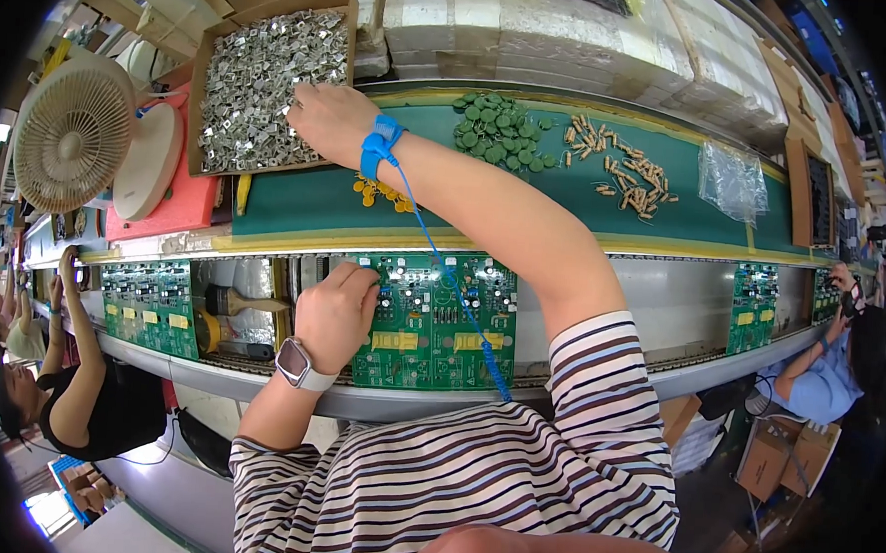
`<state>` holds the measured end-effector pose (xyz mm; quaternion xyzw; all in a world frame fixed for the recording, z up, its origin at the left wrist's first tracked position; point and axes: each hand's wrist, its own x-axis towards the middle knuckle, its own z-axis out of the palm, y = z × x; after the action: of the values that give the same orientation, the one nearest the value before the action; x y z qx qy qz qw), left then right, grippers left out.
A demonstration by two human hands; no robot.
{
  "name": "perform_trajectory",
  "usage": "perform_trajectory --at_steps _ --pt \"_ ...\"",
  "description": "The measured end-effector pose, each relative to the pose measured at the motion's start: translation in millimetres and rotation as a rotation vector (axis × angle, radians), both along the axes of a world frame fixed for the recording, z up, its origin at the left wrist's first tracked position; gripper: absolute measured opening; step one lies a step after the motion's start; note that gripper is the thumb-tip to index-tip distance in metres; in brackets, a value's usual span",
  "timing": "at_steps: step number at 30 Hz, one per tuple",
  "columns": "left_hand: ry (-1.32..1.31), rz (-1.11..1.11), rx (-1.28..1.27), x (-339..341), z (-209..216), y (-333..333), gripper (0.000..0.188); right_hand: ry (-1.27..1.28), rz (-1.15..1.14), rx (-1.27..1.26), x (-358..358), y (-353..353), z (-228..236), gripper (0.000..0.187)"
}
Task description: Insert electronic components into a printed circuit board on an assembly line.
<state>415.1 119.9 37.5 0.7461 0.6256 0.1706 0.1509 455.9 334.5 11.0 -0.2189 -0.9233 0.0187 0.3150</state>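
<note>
My right hand (333,121) is at the right side of a cardboard box of small silvery metal parts (263,77), its fingers curled down onto them. Whether a part is between the fingertips is hidden. A blue wrist strap (381,148) with a coiled cord circles that wrist. My left hand (337,314), wearing a watch (295,361), rests at the left edge of a green circuit board (431,321). Its fingers are closed near the board's upper left corner, and what they hold is too small to make out. The board carries capacitors and yellow-taped patches.
Green disc components (501,129), tan cylindrical components (634,176) and yellow discs (382,195) lie on the green mat (527,196). More boards (151,306) sit along the rail, with a brush (246,301) between. A fan (70,137) stands left; co-workers sit at both sides.
</note>
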Motion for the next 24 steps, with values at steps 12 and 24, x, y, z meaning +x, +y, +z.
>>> perform_trajectory --at_steps 12,24 --pt "0.136 -0.058 0.008 0 4 -2 0.013 -0.010 -0.008 -0.093 28 -17 31 0.014" --pt "0.378 0.325 0.285 -124 1 156 0.020 0.212 -0.040 -0.581 189 -153 92 0.013"
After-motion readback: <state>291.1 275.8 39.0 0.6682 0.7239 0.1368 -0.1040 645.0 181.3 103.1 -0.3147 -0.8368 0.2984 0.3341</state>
